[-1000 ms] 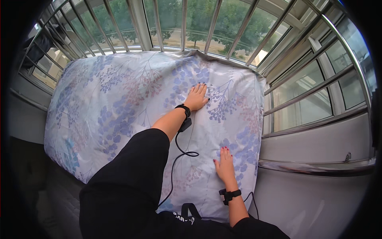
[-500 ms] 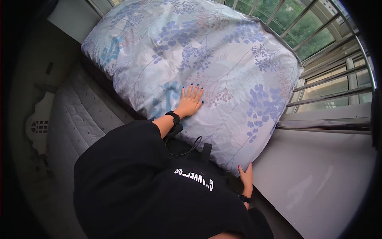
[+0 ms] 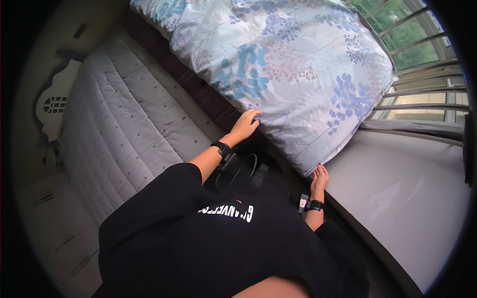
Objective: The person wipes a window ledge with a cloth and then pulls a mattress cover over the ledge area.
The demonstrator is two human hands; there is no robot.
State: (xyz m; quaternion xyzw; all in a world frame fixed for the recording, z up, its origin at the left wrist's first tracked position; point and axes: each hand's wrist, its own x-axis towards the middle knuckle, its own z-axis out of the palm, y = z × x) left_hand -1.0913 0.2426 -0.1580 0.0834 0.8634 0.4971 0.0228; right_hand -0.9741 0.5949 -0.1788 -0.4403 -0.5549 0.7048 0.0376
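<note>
A puffy quilt (image 3: 298,99) in a pale cover, printed with blue, violet and pink sprigs, spreads over a surface beside the window. My left hand (image 3: 244,125) is closed on its near left edge, the fingers curled over the fabric. At the near right corner, my right hand (image 3: 320,180) has its fingers on the corner of the same quilt and seems to pinch it; part of that grip is hidden. Each wrist wears a black band.
To the left lies a grey quilted bed cover (image 3: 129,114), with a white ornate headboard (image 3: 55,104) beyond. A dark strip (image 3: 213,104) runs beside the floral quilt. On the right are a white ledge (image 3: 397,188) and a window with metal bars (image 3: 422,99).
My left hand has left the quilt's top, where it lay flat, and now grips the near edge. My right hand stays at the corner. The view has shifted, showing more of the grey bed cover.
</note>
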